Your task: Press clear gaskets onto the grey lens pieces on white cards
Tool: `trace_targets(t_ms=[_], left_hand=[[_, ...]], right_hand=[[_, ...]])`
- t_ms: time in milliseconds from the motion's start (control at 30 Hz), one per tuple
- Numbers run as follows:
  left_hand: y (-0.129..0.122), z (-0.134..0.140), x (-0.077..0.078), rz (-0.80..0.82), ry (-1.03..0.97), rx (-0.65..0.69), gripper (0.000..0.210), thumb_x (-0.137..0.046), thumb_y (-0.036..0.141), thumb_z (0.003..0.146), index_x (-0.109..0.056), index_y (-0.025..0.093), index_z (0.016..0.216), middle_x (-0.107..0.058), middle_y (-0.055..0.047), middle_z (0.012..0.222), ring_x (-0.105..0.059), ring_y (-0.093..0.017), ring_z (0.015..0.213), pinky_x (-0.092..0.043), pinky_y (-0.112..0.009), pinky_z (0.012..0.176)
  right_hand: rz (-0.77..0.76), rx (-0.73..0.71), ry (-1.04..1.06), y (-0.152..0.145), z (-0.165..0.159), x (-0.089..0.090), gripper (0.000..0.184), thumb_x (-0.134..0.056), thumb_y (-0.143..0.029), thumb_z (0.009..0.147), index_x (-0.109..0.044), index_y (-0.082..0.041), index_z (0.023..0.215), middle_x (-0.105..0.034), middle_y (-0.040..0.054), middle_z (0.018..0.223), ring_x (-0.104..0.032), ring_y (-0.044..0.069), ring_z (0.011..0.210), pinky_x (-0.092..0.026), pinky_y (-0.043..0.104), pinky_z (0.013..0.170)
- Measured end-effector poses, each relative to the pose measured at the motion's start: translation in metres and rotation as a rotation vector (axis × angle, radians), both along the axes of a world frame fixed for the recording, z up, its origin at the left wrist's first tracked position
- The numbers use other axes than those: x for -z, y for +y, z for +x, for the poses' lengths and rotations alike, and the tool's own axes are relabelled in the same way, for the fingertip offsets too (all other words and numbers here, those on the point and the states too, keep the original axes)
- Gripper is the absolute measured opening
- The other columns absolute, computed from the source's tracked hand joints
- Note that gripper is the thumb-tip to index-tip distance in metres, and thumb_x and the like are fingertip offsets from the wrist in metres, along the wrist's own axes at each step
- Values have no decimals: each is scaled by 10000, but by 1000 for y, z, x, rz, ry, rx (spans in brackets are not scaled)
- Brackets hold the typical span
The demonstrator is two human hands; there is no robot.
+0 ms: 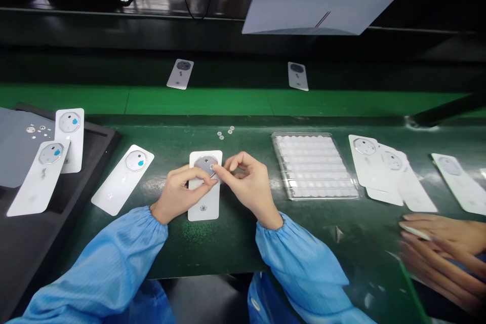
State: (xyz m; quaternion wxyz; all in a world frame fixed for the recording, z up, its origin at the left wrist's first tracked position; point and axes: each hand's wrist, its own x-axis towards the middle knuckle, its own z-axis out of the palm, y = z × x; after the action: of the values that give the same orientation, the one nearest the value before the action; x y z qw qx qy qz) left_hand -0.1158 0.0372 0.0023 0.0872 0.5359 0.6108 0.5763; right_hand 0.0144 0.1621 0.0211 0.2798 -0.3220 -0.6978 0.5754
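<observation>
A white phone-back-shaped panel (204, 207) with a round grey camera area (206, 163) lies upright before me on the green bench. Over its left side, my left hand (186, 190) is closed, thumb and forefinger pinched together. Whatever sits in that pinch is too small to make out. My right hand (248, 182) comes in from the right, one fingertip at the edge of the grey camera area and the other fingers loosely curled, apart from it. A tiny pale spot shows at that fingertip. Several small clear discs (221, 137) lie just beyond the panel.
To the left, another white panel (123, 179) lies slanted beside a black tray (91, 149) holding more panels. A clear tray (315, 167) of white pieces stands at right, near overlapping panels (379, 172). A co-worker's hands (444, 248) hold a thin white thing at far right.
</observation>
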Motion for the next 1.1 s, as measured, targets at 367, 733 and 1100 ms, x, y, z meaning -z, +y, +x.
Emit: trace_targets(t_ms=[367, 733, 1100], left_hand=[[8, -2, -21, -378, -656, -137, 725, -851, 493, 701, -567, 158, 1278, -757, -52, 846, -697, -183, 653, -533, -237, 560], [20, -11, -41, -644, -603, -331, 622, -855, 480, 475, -735, 145, 984, -748, -49, 744, -669, -220, 637, -484, -250, 491], [11, -3, -13, -275, -854, -70, 506, -902, 468, 655, -709, 105, 949, -740, -70, 825, -670, -170, 669, -542, -257, 612]], right_hand=[[-122, -146, 83, -3, -5, -1, 405, -790, -551, 788, -803, -148, 830, -750, 63, 722, -695, 177, 610, -553, 260, 563], [-7, -333, 138, 13, -6, 6, 378, -647, -455, 941, -801, -153, 1109, -726, 38, 781, -639, 122, 614, -528, 225, 602], [-40, -375, 151, 4, -5, 5, 405, -653, -436, 943, -732, -139, 1208, -704, 33, 804, -638, 127, 672, -489, 218, 587]])
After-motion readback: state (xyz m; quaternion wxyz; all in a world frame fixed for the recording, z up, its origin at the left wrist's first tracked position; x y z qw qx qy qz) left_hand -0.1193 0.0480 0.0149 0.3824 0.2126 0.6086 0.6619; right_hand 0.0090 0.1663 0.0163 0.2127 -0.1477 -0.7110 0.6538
